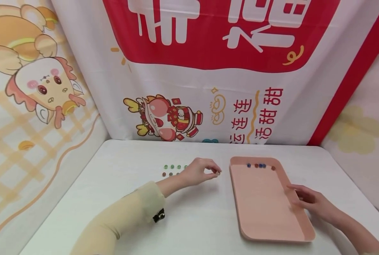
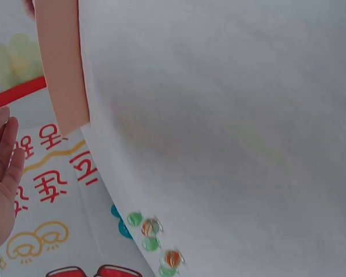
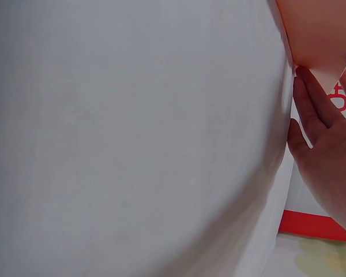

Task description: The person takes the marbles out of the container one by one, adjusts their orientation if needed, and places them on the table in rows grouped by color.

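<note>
My left hand [image 1: 196, 172] is above the table, left of the pink tray [image 1: 266, 209], with thumb and forefinger pinching a small marble [image 1: 218, 173] that is mostly covered by the fingertips. My right hand [image 1: 318, 204] grips the tray's right side wall, its thumb on the inside; the right wrist view shows fingers against the tray's outer side. Along the far end inside the tray lie several blue and reddish-brown marbles, among them a blue marble [image 1: 248, 165] and a reddish-brown marble [image 1: 273, 168].
Left of the tray, two rows of marbles lie on the white table [image 1: 119, 212]: green marbles [image 1: 172, 166] behind, brownish marbles [image 1: 164, 174] in front. My left hand and forearm hide part of these rows. Printed cloths [image 1: 183, 81] hang behind and beside the table.
</note>
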The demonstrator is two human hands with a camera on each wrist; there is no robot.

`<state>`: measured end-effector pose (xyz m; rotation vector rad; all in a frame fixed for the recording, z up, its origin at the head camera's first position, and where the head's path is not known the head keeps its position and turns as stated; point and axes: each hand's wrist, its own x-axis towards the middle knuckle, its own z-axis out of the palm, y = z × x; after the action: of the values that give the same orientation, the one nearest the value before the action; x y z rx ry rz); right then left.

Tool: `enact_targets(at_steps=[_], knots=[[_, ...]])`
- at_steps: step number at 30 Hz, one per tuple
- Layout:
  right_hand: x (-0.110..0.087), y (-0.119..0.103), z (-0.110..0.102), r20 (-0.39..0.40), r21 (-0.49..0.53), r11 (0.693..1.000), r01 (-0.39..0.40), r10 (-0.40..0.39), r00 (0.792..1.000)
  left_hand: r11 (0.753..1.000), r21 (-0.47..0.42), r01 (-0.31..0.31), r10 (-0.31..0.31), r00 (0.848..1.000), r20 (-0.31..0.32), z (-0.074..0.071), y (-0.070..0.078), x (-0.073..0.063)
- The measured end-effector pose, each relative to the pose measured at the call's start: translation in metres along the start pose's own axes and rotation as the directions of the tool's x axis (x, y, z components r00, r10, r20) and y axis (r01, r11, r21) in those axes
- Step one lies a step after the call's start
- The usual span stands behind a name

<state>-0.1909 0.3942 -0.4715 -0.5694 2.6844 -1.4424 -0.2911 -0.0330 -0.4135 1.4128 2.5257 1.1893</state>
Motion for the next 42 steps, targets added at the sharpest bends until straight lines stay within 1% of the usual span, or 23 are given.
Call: enact_targets(at_steps=[4,9,12,16,19,23,27,34,36,39,42], knots=[[0.000,0.001,0.000,0.005,0.002,1.000,-0.007,0.007,1.000,0.999,-0.012,0.039,-0.038,0.999,0.012,-0.012,-0.004,-0.007],[0.000,0.002,0.000,0.008,-0.005,1.000,-0.007,0.007,1.000,0.998,0.014,0.062,-0.062,0.998,0.032,-0.029,-0.013,-0.012],[0.000,0.002,-0.001,0.010,-0.012,1.000,-0.017,0.017,1.000,0.995,0.033,0.097,-0.098,0.994,0.053,-0.039,-0.020,-0.015],[0.001,-0.004,-0.001,0.010,-0.043,0.994,-0.099,0.099,0.995,0.983,0.051,0.179,-0.182,0.981,0.064,-0.049,-0.031,-0.020],[0.001,-0.007,0.000,0.010,-0.063,0.987,-0.145,0.146,0.989,0.972,0.066,0.224,-0.228,0.972,0.057,-0.053,-0.039,-0.024],[0.001,-0.008,-0.001,0.012,-0.065,0.987,-0.144,0.145,0.989,0.963,0.066,0.260,-0.264,0.963,0.061,-0.056,-0.048,-0.027],[0.000,-0.007,-0.001,0.011,-0.066,0.988,-0.141,0.142,0.990,0.953,0.082,0.292,-0.299,0.949,0.100,-0.057,-0.055,-0.028],[0.000,-0.006,0.000,0.014,-0.061,0.988,-0.140,0.141,0.990,0.925,0.122,0.359,-0.377,0.907,0.188,-0.049,-0.062,-0.024],[0.000,-0.005,0.000,0.017,-0.061,0.988,-0.142,0.143,0.990,0.920,0.147,0.363,-0.387,0.899,0.204,-0.046,-0.063,-0.023],[0.000,-0.005,-0.001,0.012,-0.057,0.986,-0.156,0.157,0.988,0.916,0.190,0.354,-0.392,0.893,0.223,-0.043,-0.064,-0.020],[0.000,-0.005,-0.001,0.014,-0.053,0.989,-0.141,0.142,0.990,0.910,0.217,0.354,-0.401,0.884,0.239,-0.041,-0.063,-0.019]])
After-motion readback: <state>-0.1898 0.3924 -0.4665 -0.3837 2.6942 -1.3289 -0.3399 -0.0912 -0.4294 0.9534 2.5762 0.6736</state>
